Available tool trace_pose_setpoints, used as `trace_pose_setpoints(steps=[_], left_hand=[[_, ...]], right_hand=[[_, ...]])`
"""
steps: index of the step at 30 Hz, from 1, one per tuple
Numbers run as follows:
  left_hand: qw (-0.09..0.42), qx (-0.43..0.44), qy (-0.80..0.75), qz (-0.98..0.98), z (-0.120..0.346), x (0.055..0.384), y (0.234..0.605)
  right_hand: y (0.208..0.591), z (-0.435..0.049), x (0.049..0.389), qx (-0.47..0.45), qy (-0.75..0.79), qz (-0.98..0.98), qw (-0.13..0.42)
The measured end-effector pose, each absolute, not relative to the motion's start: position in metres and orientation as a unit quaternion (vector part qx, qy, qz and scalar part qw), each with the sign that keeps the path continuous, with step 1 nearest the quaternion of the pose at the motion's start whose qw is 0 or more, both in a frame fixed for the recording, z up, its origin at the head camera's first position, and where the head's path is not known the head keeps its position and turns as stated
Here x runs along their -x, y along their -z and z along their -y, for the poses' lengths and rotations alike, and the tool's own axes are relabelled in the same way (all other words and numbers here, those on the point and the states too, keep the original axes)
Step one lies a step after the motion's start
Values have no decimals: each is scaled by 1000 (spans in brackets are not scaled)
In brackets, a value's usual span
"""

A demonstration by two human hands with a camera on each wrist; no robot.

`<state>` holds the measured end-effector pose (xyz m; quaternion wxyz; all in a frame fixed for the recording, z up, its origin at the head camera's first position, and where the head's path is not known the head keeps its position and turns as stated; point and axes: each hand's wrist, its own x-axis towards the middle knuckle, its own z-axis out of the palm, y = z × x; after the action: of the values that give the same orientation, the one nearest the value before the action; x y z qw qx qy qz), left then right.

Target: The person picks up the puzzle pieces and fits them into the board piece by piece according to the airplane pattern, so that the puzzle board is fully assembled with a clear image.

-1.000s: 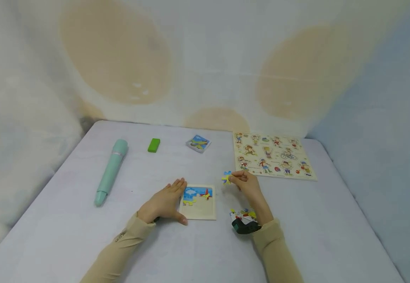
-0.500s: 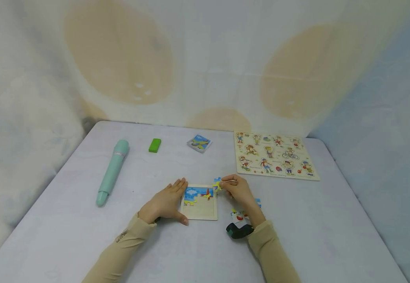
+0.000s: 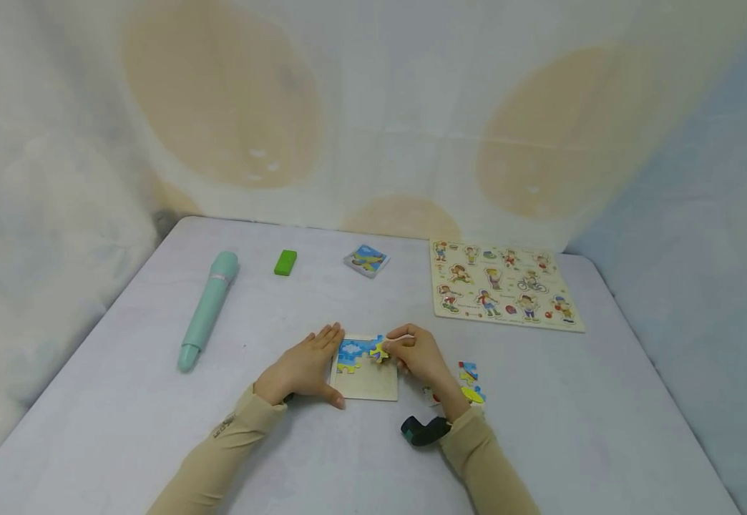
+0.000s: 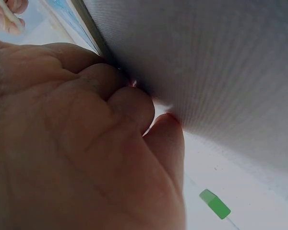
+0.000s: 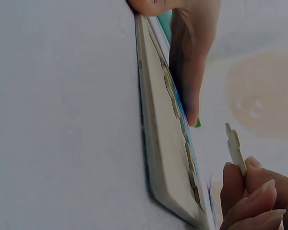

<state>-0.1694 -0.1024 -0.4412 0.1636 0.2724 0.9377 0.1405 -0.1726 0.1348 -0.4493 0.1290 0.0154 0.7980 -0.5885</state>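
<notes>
A small square puzzle tray point(image 3: 367, 388) lies on the table, several joined pieces filling its far side with blue sky and a bit of yellow. Along the tray's left edge rests my left hand point(image 3: 303, 368), fingers straight and thumb spread toward the near corner. My right hand point(image 3: 420, 355) pinches a yellow and blue puzzle piece point(image 3: 378, 350) between thumb and fingers, over the tray's far right part. In the right wrist view that puzzle piece point(image 5: 235, 148) is held on edge, apart from the tray. Loose puzzle pieces point(image 3: 470, 383) lie right of the tray, partly hidden by my right wrist.
A mint-green microphone-shaped object point(image 3: 209, 311) lies at the left. Toward the back are a green block point(image 3: 286, 262) and a small square picture puzzle point(image 3: 366, 260). A large board with children figures point(image 3: 505, 286) lies at the back right.
My right hand has carried the puzzle piece leftward, from beyond the tray's right side to over it. More of the loose pieces shows now. My left hand has stayed at the tray's edge.
</notes>
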Motion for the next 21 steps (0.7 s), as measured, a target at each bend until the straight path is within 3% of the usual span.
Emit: trace_pose_setpoints(steps=[21], left_hand=[[157, -276, -145, -937, 104, 168, 440]], right_hand=[[448, -109, 160, 54, 472, -878, 65]])
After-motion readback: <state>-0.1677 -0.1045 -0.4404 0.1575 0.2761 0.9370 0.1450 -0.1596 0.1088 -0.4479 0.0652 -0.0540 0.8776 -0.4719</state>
